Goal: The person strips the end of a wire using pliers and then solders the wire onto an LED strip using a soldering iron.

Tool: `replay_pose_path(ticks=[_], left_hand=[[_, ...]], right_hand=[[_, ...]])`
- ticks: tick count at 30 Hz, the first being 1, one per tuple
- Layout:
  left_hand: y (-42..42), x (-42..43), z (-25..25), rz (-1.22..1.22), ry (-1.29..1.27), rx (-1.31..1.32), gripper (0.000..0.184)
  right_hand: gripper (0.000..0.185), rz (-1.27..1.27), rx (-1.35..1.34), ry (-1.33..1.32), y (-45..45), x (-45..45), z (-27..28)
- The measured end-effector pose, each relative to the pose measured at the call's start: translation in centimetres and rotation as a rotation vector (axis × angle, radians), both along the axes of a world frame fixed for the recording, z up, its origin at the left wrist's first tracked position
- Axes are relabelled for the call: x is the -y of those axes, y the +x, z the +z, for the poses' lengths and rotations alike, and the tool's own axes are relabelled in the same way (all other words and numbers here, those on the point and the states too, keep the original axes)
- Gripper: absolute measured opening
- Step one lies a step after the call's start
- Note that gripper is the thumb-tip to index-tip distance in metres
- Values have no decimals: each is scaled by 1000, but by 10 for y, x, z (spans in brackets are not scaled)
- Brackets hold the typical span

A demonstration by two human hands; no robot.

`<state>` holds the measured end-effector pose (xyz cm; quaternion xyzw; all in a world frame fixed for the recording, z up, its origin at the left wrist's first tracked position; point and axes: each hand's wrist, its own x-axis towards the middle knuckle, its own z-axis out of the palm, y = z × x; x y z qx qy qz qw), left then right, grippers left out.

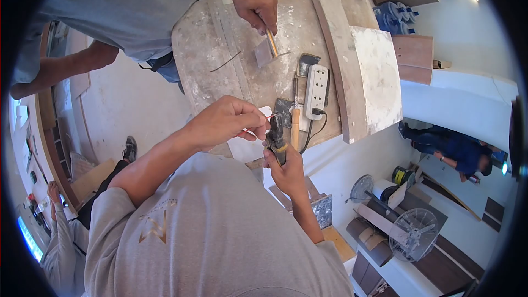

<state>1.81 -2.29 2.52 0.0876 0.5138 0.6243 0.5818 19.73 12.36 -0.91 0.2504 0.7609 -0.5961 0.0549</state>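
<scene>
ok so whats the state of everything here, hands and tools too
left hand: pinching red wire
right hand: closed around pliers
pliers: held, jaw opening unclear
power strip: on the table, black plug in one end
wood-handled tool: lying beside the strip
co-worker's hand: gripping a flat-bladed tool

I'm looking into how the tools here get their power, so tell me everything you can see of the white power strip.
The power strip is long, white and plastic-looking, with rounded corners and dark socket openings along its face. It lies face up on the stained worktable. A black plug sits in its near end, where black cording trails away. A wooden-handled tool lies alongside; a dark object is by its far end, contact unclear.
</scene>
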Motion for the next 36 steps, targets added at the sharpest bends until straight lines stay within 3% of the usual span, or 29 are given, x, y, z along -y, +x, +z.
replay_pose_path(ticks=[15, 21, 24, 36], left_hand=[[4, 2, 11, -48, -43, -111, 26], [9, 3, 22, -51, -39, -103, 25], [11, 2, 27, -15, -46, -98, 24], [11, 5, 28, -82, -16, -187, 23]], right_hand=[[25, 29, 39, 100, 5, -4, -8], [21, 54, -160, 235, 1, -4, -8], [20, 61, -36, 71, 4, -4, -11], [18, 26, -68, 69, 4, 0, -13]])
